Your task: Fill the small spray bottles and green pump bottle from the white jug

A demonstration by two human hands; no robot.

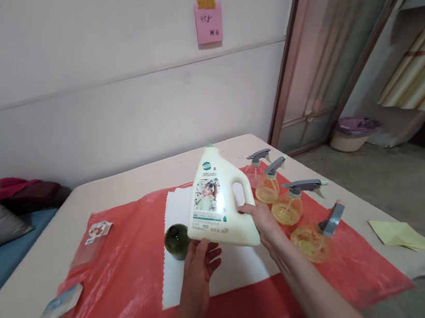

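Note:
My right hand (263, 219) is wrapped around the lower part of the handle of a cream-white detergent jug (233, 213) with a green cap and a picture label. The jug is held up, tilted slightly, above a white cloth (238, 267). Just below its lower left corner is my left hand (203, 261), fingers apart and loosely curved; whether its fingertips touch the jug I cannot tell. Beside that hand stands a round dark green glass vessel (176, 242), partly covered by the jug and hand.
Several spray bottles with grey trigger heads, one a yellowish bottle (287, 210), line the right side of a red plastic sheet (128, 290). Plastic packets (99, 231) lie at left. A yellow paper (398, 234) rests near the table's right edge. A pink note (209, 24) hangs on the wall.

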